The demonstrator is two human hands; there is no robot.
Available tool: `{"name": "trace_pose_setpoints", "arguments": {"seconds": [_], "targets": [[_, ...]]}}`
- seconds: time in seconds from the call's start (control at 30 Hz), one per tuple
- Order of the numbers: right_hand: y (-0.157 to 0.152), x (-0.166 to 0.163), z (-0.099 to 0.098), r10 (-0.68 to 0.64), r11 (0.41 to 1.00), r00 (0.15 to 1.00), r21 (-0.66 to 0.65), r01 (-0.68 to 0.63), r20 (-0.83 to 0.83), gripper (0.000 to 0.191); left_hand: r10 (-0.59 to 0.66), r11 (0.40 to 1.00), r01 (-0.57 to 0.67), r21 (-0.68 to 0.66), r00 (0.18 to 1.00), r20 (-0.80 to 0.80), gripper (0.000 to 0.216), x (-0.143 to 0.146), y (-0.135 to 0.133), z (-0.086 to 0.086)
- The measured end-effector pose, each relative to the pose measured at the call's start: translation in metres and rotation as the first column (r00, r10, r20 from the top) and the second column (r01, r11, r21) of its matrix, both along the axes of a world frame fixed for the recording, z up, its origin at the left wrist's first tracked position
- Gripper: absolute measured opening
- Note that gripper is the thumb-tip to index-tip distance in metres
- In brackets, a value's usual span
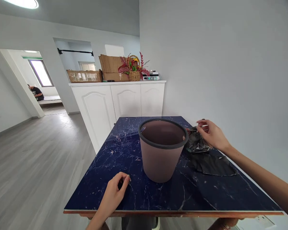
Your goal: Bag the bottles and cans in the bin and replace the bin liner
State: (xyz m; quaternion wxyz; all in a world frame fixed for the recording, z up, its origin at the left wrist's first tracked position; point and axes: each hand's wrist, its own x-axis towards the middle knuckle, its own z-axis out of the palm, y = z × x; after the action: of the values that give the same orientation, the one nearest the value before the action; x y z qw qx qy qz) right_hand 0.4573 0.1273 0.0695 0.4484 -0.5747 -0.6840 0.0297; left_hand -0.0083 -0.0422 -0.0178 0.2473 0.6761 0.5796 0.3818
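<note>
A brownish-pink trash bin [159,161] with a dark grey rim stands upright on the blue marbled table [124,153]. To the bin's right lies a crumpled clear pack of black trash bags [196,142]. My right hand [211,132] pinches the top of this pack between thumb and fingers. A flat, folded black plastic bag [212,164] lies on the table in front of the pack. My left hand [116,188] rests near the table's front edge, left of the bin, its fingers curled together and nothing visible in them.
Behind the table is a white cabinet [127,100] with cardboard boxes [112,67] and a flower basket [134,76] on top. A plain wall [218,64] runs along the right. A person [37,93] sits in the far room at left.
</note>
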Motion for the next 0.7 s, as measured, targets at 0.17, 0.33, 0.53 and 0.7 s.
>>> {"name": "trace_pose_setpoints", "arguments": {"seconds": [0.17,0.33,0.53,0.7], "targets": [[-0.081,-0.056,0.049,0.321,0.946,0.943,0.027,-0.324,0.084,0.043,-0.009,1.0,0.008,0.023,1.0,0.012,0.046,-0.001,-0.004,0.001],[-0.126,-0.082,0.057,0.345,0.932,0.884,-0.007,-0.361,0.314,0.049,-0.012,0.999,0.011,0.053,1.0,0.019,0.047,-0.003,-0.007,0.0],[-0.131,-0.088,0.049,0.33,0.941,0.877,-0.049,-0.335,0.35,0.041,-0.014,0.997,0.012,0.082,0.999,0.033,0.049,-0.006,-0.01,-0.001],[-0.131,-0.095,0.045,0.342,0.938,0.897,-0.055,-0.341,0.281,0.042,-0.013,0.996,0.008,0.093,0.998,0.062,0.051,-0.008,-0.012,-0.002]]}}
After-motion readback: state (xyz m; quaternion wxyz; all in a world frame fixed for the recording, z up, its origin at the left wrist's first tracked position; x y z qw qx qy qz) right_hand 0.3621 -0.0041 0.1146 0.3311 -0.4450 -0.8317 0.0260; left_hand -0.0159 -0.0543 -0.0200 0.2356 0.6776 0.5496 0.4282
